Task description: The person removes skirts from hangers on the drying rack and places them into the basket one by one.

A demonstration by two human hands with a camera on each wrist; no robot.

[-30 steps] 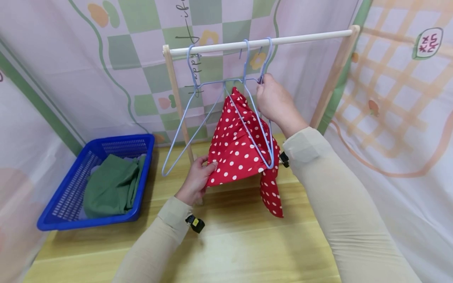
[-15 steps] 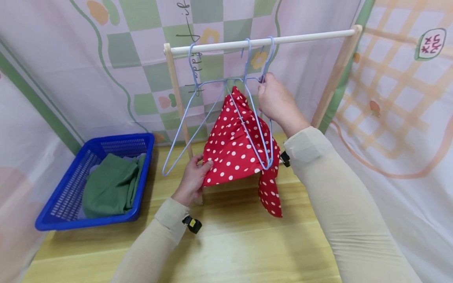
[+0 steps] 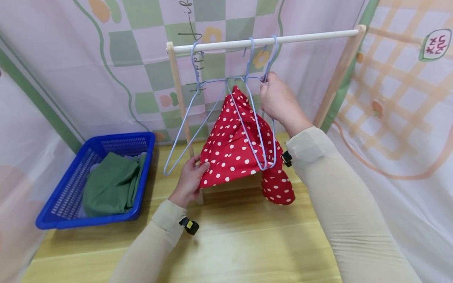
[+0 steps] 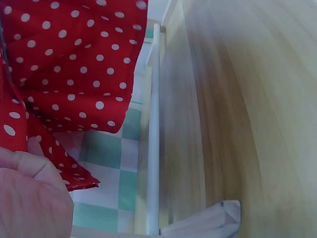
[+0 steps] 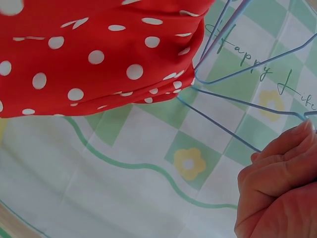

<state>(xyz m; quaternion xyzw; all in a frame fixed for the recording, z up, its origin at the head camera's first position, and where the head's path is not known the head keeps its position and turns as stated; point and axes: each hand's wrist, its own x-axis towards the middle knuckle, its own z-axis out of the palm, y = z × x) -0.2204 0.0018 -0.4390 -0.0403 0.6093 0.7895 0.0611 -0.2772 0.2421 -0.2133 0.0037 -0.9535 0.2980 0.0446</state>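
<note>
A red cloth with white polka dots [image 3: 230,145] hangs among light-blue wire hangers. My left hand [image 3: 190,179] pinches its lower left corner between thumb and fingers; the left wrist view shows that hand [image 4: 34,193] beside the draped cloth [image 4: 74,64]. Up at the rail, my right hand [image 3: 281,98] grips the neck of the rightmost hanger [image 3: 270,59]. In the right wrist view its curled fingers [image 5: 277,163] hold the wire, and the cloth [image 5: 99,59] hangs over part of a hanger. Another hanger [image 3: 192,102] hangs on the left; one more hanger [image 3: 251,59] hangs between.
The hangers hook over a white rail [image 3: 311,38] on a wooden stand [image 3: 341,70]. A blue basket [image 3: 44,216] with a folded green cloth [image 3: 111,184] stands left on the wooden table [image 3: 230,243]. Patterned curtains [image 3: 141,23] surround the table.
My left hand has drawn the cloth's corner a little to the left. The cloth's hanging end at lower right has swung right and up. My right hand keeps its hold on the hanger.
</note>
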